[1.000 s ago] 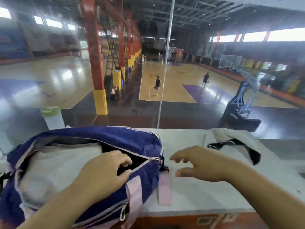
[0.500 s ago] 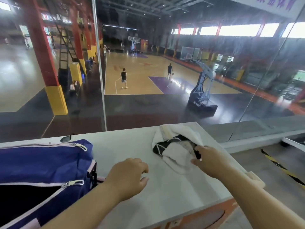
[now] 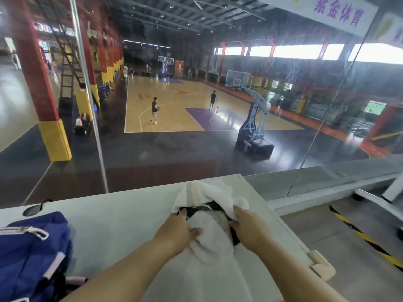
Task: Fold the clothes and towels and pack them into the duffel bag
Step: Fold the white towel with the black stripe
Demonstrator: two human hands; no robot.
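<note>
A crumpled white garment with black trim [image 3: 212, 234] lies on the white table [image 3: 122, 214] near its right end. My left hand [image 3: 177, 231] grips the garment's left side, thumb pressed into the cloth. My right hand [image 3: 248, 227] pinches its right side by the black trim. A white towel [image 3: 209, 190] with a striped border lies bunched just behind the garment. The blue duffel bag [image 3: 32, 253] with pink trim sits at the far left, its zipper pull showing; its inside is out of view.
A glass wall [image 3: 196, 127] rises right behind the table, with a basketball court and players below. The table's right edge has a cream corner guard [image 3: 320, 264]. A cable hole [image 3: 32, 210] sits near the table's back left. Floor with yellow-black tape [image 3: 366, 236] lies to the right.
My view has swung right, away from the duffel bag. My left hand left the bag's opening and joined my right hand on the white garment, which both now hold.
</note>
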